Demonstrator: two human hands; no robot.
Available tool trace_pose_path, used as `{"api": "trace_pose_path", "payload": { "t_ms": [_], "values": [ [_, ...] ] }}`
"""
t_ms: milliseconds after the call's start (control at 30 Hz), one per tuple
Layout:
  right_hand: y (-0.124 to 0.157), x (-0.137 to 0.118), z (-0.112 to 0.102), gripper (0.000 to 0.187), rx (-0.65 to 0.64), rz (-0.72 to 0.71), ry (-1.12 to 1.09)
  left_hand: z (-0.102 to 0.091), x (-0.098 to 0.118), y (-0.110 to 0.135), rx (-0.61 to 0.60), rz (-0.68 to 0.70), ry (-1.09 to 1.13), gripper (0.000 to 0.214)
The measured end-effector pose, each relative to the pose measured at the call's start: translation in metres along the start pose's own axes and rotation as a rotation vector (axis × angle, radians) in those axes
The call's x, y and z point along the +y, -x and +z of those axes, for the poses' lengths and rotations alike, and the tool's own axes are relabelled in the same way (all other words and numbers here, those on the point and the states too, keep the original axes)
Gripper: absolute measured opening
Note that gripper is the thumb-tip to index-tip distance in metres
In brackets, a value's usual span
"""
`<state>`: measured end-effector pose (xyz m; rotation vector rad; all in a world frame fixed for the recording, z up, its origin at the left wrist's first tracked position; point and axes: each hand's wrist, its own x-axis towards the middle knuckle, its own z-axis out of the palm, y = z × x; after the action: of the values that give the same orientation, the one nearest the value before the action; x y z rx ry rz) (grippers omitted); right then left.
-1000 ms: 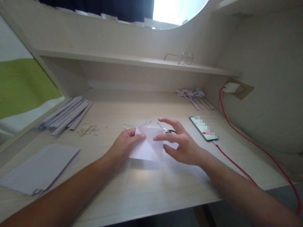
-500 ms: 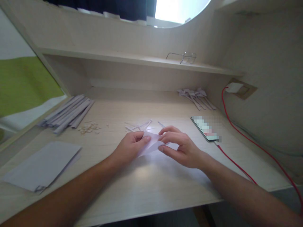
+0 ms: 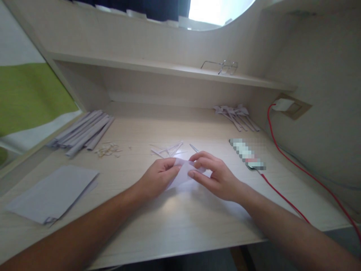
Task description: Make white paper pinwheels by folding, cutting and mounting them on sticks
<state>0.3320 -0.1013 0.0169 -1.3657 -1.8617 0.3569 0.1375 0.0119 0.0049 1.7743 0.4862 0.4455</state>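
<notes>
A small folded sheet of white paper (image 3: 182,176) is held between both hands above the desk. My left hand (image 3: 159,176) pinches its left side, thumb on top. On the right side, my right hand (image 3: 216,173) has thumb and fingers at the paper's edge, with a fold between them. Just beyond the hands lie thin white paper strips (image 3: 169,149). A slim metallic tool (image 3: 194,148), perhaps scissors, pokes out behind my right hand; the rest of it is hidden.
At the left are rolled paper tubes (image 3: 84,131), rubber bands (image 3: 108,149) and stacked paper sheets (image 3: 53,194). Folded paper pieces with stems (image 3: 237,116) sit back right. A phone (image 3: 246,154) trails a red cable (image 3: 284,197). Glasses (image 3: 227,67) rest on the shelf (image 3: 135,64).
My right thumb and fingers have come closer together on the paper, and its right flap lies flatter. The whole view has shifted slightly.
</notes>
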Motion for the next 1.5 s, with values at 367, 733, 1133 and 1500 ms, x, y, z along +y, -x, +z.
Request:
{"api": "trace_pose_path", "payload": {
  "t_ms": [367,733,1133,1500],
  "values": [
    [-0.001,0.004,0.001,0.028,-0.031,0.178,-0.031,-0.001,0.005,-0.002,0.357,0.046,-0.032,0.017],
    [-0.002,0.003,0.002,0.026,-0.025,0.25,-0.106,-0.004,0.005,-0.001,0.423,-0.012,0.147,0.012],
    [-0.002,0.001,0.006,0.008,-0.021,-0.002,-0.05,0.002,0.009,0.003,0.238,0.063,-0.147,0.016],
    [0.0,-0.009,-0.002,0.002,-0.031,-0.177,0.091,0.0,0.009,-0.001,0.373,0.04,-0.194,0.014]
  ]
}}
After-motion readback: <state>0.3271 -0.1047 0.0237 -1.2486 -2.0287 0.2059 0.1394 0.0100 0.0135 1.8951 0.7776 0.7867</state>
